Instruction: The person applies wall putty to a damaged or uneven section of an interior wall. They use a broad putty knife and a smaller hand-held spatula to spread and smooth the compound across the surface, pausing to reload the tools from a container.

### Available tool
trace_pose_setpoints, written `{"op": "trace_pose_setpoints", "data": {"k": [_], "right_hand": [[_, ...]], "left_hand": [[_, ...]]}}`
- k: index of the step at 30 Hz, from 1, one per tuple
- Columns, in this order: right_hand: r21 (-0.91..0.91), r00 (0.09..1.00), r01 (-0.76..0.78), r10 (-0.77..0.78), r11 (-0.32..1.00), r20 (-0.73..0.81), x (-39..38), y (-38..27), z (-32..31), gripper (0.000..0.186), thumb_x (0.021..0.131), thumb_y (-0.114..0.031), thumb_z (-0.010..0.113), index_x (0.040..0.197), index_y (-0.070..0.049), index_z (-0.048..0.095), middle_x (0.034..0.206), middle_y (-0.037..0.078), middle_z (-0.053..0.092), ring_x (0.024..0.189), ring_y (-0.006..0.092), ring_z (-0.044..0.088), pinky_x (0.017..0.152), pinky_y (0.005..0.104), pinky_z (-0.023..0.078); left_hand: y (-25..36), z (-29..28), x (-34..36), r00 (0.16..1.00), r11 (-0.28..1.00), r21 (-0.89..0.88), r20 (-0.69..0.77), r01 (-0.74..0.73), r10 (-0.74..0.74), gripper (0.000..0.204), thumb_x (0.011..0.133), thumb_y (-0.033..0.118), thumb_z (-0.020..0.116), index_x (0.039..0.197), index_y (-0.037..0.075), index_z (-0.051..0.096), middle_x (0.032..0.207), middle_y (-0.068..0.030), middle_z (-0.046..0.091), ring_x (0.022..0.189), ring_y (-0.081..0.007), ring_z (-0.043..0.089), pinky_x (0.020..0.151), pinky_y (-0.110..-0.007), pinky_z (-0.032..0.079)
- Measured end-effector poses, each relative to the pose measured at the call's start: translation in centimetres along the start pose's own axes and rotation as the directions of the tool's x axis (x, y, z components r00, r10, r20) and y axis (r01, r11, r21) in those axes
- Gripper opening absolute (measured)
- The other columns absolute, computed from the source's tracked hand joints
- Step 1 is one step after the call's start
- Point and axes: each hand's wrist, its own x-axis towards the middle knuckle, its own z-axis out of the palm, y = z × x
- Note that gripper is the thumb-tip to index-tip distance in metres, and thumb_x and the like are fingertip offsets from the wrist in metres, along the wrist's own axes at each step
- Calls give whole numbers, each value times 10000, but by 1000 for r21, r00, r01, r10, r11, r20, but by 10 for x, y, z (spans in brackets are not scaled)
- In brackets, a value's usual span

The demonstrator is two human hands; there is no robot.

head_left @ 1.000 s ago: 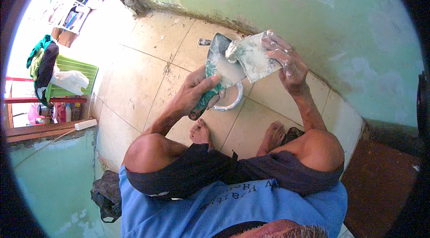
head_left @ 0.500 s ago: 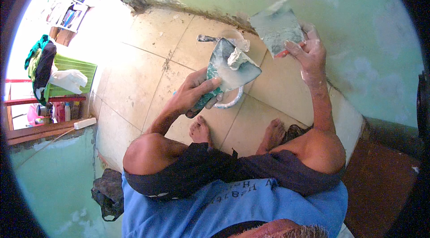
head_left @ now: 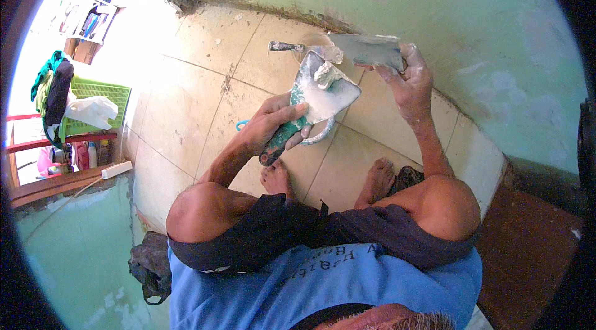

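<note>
My left hand (head_left: 273, 122) is closed round the green handle of a wide putty knife (head_left: 320, 103), its blade face up over the floor. On that blade lies a lump of white putty (head_left: 325, 74), with a thin smear around it. My right hand (head_left: 411, 85), dusted white, grips a broad flat scraper (head_left: 369, 50) by its near edge. The scraper is tilted, just beyond and right of the putty knife's blade. Below the left putty knife, a bucket's pale rim (head_left: 323, 134) shows in part; the blade hides the rest.
A dark-handled scraper (head_left: 285, 46) lies past the putty knife, near a translucent container (head_left: 315, 39). The green wall (head_left: 472, 38) rises ahead and right. My bare feet (head_left: 379, 181) rest on the tiles. At the left are a green basket (head_left: 99, 97) and a wooden ledge (head_left: 68, 184).
My right hand has brought its scraper down and left, away from the wall, and turned it flatter. The left putty knife has tipped slightly, showing more of its handle end.
</note>
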Motion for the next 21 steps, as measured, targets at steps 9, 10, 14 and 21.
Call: {"op": "trace_pose_setpoints", "data": {"k": [9,10,14,21], "right_hand": [[-293,924,380,-375,877,76,-25,40,19,124,960,-151,577,1015,-55,521,1046,159,672,996,310,683,844,388,550],[-324,887,457,-452,829,94,-22,39,21,97,954,-110,563,1023,-54,523,1076,164,669,999,322,680,834,396,557],[-490,842,519,-516,700,155,-19,50,23,225,855,57,543,1058,-40,531,1194,170,648,1030,335,668,835,407,569],[-569,850,506,-487,648,202,-16,45,29,210,863,66,549,1057,-13,535,1113,154,685,1049,331,666,891,396,543]], "left_hand": [[2,7,5,1000,997,-75,24,18,-16,315,981,286,537,1092,-9,528,767,-65,617,468,-72,520,417,-194,408],[3,6,4,999,998,-52,24,31,-30,309,981,285,537,1090,-4,532,771,-65,617,471,-75,520,423,-196,410],[-5,8,6,997,999,33,-58,-43,44,323,983,298,537,1109,1,546,792,-56,623,526,-77,530,464,-217,423],[-1,16,1,987,973,224,-137,-50,83,376,983,343,538,1168,17,554,831,-33,610,608,-68,525,529,-239,435]]}}
